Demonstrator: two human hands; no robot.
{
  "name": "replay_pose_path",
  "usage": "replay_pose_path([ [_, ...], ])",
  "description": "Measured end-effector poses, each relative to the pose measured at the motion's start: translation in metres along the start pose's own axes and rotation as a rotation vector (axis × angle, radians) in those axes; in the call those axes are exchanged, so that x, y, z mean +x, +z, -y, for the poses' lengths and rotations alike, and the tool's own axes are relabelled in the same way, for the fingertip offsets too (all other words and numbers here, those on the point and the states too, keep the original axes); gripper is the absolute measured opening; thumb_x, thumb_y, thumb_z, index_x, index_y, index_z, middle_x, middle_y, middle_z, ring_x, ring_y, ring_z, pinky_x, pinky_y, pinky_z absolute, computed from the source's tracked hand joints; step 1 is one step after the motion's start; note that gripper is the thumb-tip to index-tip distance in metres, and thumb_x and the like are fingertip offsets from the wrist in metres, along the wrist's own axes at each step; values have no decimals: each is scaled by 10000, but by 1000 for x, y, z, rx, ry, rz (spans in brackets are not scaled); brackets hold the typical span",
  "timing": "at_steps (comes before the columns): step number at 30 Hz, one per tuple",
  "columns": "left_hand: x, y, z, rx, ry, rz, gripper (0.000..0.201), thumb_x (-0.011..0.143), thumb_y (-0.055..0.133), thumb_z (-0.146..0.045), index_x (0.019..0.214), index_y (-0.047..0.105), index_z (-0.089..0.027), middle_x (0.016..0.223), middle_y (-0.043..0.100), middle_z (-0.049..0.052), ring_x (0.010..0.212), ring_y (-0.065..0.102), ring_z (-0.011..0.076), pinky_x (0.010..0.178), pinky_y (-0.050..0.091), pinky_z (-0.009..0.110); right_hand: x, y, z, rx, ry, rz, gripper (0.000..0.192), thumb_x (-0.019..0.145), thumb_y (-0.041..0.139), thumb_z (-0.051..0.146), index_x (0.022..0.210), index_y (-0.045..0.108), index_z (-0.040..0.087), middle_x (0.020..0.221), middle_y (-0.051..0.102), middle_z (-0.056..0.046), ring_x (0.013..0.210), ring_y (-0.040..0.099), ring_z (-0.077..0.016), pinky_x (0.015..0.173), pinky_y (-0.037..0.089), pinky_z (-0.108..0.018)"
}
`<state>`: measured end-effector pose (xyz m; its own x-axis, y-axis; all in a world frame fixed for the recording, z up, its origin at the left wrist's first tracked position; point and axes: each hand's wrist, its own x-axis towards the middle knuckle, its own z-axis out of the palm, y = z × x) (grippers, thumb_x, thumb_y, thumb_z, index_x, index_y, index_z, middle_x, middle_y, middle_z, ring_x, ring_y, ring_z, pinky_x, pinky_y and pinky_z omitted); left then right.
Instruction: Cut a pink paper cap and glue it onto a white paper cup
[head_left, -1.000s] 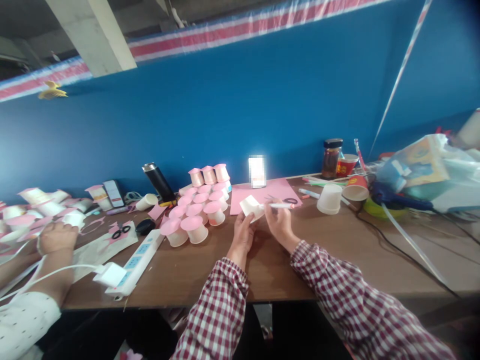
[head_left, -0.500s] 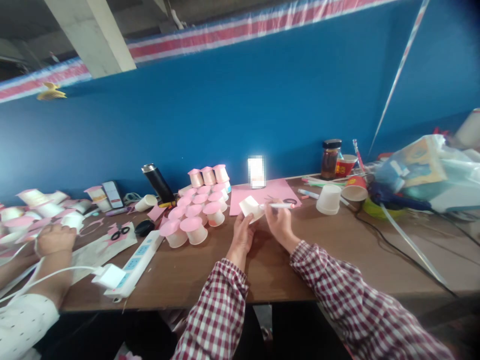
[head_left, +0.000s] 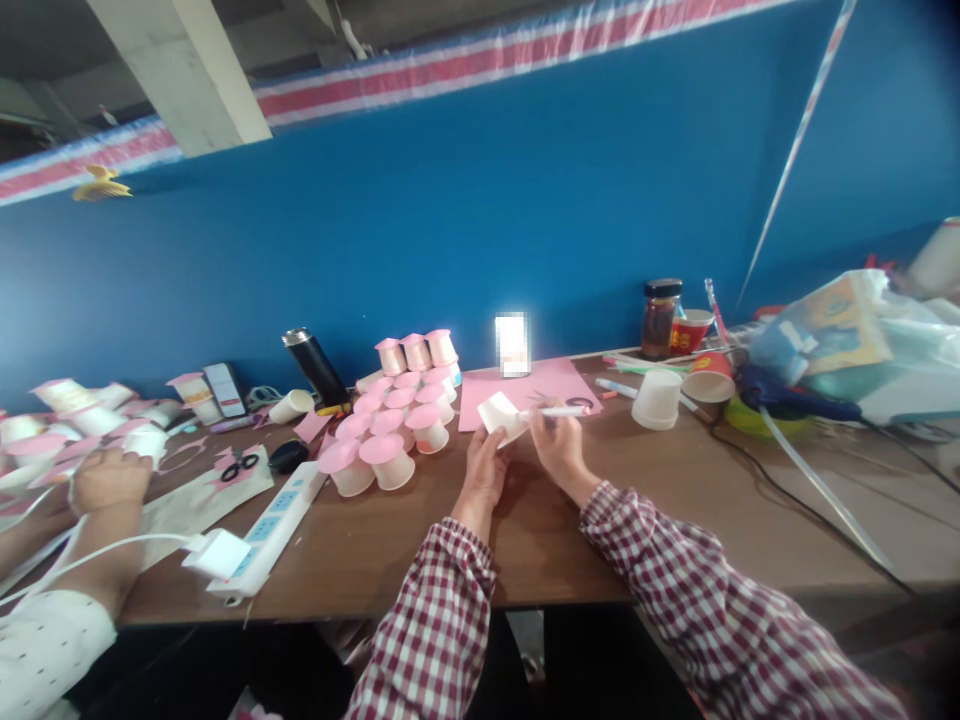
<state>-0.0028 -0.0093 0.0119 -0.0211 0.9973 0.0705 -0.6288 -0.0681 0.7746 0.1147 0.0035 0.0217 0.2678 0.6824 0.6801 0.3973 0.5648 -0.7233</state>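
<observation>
My left hand (head_left: 487,468) is closed around a white paper cup (head_left: 499,415), which it holds tilted above the table. In my right hand (head_left: 559,445) is a marker pen (head_left: 562,411) with a white barrel and a red end. The pen's tip side points left at the cup; whether it touches is too small to tell. Behind both hands lies a sheet of pink paper (head_left: 480,388), and scissors (head_left: 579,402) with dark handles rest on it. A white cup (head_left: 657,398) stands upside down to the right of my right hand.
Several cups with pink paper tops (head_left: 386,448) stand left of my hands. Beyond them are a black flask (head_left: 315,365) and a power strip (head_left: 274,530). A co-worker's hand (head_left: 112,480) works at far left. A jar (head_left: 663,320), a red cup (head_left: 709,377) and cables sit right.
Almost nothing differs. My hands, the cup and the pen stay in nearly the same place, with only a slight shift at the pen.
</observation>
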Motion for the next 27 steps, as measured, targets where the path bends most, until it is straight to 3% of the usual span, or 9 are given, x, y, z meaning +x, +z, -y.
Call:
replay_pose_path([
  [27, -1, 0, 0, 10, -38, 12, 313, 686, 705, -270, 972, 644, -157, 963, 684, 64, 878, 624, 197, 765, 466, 312, 2, 0, -1, -7, 31, -23, 150, 844, 493, 310, 807, 570, 187, 712, 649, -38, 622, 616, -178, 610, 494, -290],
])
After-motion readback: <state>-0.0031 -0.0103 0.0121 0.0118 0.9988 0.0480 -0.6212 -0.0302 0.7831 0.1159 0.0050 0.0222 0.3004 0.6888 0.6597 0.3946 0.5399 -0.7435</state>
